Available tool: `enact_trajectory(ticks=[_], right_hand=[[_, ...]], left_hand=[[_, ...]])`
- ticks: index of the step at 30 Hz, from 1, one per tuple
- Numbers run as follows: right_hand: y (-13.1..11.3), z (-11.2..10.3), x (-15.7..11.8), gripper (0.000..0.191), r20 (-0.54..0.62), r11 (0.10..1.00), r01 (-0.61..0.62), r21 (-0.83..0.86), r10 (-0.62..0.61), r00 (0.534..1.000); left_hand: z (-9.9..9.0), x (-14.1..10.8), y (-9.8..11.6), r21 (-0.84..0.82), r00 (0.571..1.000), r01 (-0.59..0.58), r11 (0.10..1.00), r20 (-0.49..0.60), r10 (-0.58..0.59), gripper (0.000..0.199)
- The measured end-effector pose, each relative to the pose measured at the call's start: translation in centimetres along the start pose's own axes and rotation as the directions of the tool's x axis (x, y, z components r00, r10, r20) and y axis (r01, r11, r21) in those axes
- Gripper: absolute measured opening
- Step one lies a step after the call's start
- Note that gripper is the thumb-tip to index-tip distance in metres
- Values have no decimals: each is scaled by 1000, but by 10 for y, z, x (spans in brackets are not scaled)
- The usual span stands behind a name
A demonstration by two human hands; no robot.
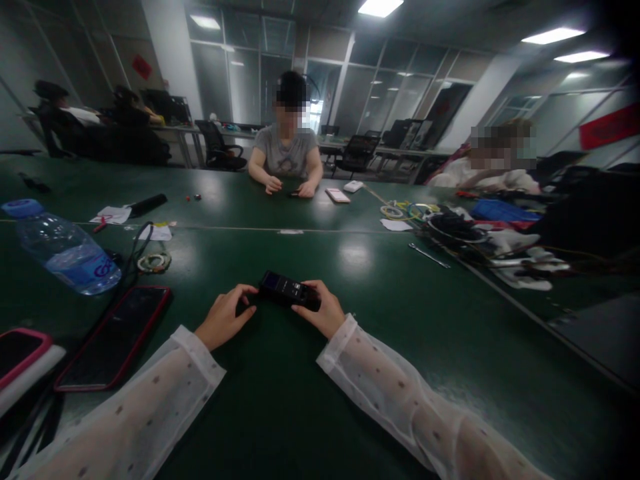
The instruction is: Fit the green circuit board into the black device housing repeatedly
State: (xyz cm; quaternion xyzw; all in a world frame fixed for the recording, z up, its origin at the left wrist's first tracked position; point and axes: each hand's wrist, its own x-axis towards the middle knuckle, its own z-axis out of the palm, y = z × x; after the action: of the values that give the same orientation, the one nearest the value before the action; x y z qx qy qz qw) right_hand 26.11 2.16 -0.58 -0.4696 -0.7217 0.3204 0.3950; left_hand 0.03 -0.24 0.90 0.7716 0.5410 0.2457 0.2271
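A black handheld device with a small screen and several buttons (284, 288) lies tilted on the green table in front of me. My right hand (323, 308) grips its right end, thumb along the near side and fingers over the far side. At the device's left end is my left hand (229, 313), thumb and forefinger apart with a gap between them. The left forefinger's tip is close to the device's corner; I cannot tell whether it touches. Both my forearms wear sheer white dotted sleeves.
On the left are a water bottle (65, 253), a red-edged phone (115, 337), a pink-cased phone (20, 357) and a coiled bracelet (153, 261). To the right lie a wrench (429, 255) and piled cables (457, 229). A person (287, 157) sits opposite, hands on the table.
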Motion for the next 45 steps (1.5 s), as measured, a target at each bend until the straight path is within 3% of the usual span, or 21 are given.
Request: enact_trajectory(ticks=[10, 16, 23, 27, 35, 45], right_hand=[[7, 3, 0, 49, -91, 998, 54, 11, -53, 994], [7, 4, 1, 48, -178, 989, 106, 107, -85, 980], [13, 4, 4, 47, -384, 986, 93, 135, -34, 923], [14, 3, 5, 49, -443, 984, 69, 164, 11, 897], [8, 1, 5, 49, -428, 977, 72, 202, 22, 903], [10, 4, 2, 47, -358, 986, 116, 119, -66, 931]], left_hand=[[4, 1, -8, 0, 999, -38, 999, -5, 38, 33], [3, 1, -8, 18, 1000, -20, 1000, 12, 20, 34], [2, 0, -5, 9, 1000, -25, 1000, 13, 25, 35], [2, -1, -5, 14, 999, -39, 999, 8, 39, 37], [2, -1, -6, 22, 999, -40, 999, 4, 40, 36], [3, 0, -10, 11, 998, -55, 998, 3, 55, 35]])
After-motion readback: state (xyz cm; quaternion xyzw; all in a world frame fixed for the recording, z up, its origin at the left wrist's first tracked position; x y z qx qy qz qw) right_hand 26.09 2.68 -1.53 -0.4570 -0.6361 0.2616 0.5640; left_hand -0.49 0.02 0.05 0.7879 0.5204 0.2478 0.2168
